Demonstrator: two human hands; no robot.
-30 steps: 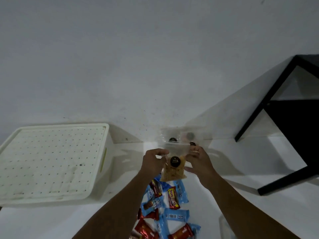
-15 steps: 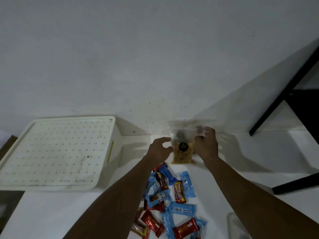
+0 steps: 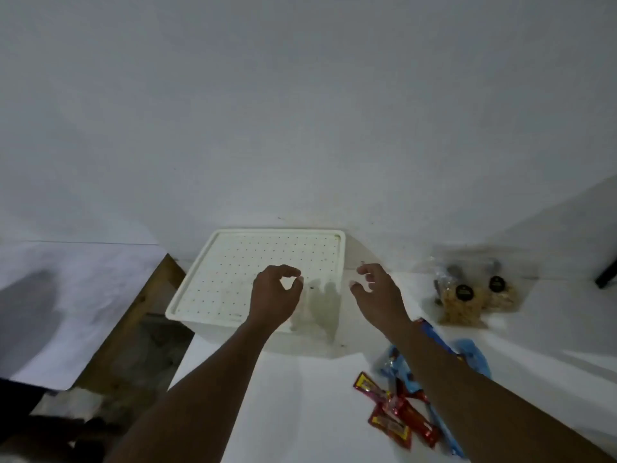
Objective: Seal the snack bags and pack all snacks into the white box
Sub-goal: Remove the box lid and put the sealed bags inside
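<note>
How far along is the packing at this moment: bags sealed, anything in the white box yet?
Done, apparently: two clear snack bags stand by the wall, no longer held; whether they are sealed is too small to tell. In hand: nothing; the left hand and right hand, both empty, reach over the white box, whose perforated lid is still on. Left: opening it and packing the bags and the wrapped snacks lying on the table.

The left hand [image 3: 275,295] covers part of the white box [image 3: 263,279] lid, and whatever the box holds is hidden beneath it. The right forearm [image 3: 467,382] hides part of the candy wrappers [image 3: 397,409], whose print is too small to read. The snack bags [image 3: 467,295] are blurred.
</note>
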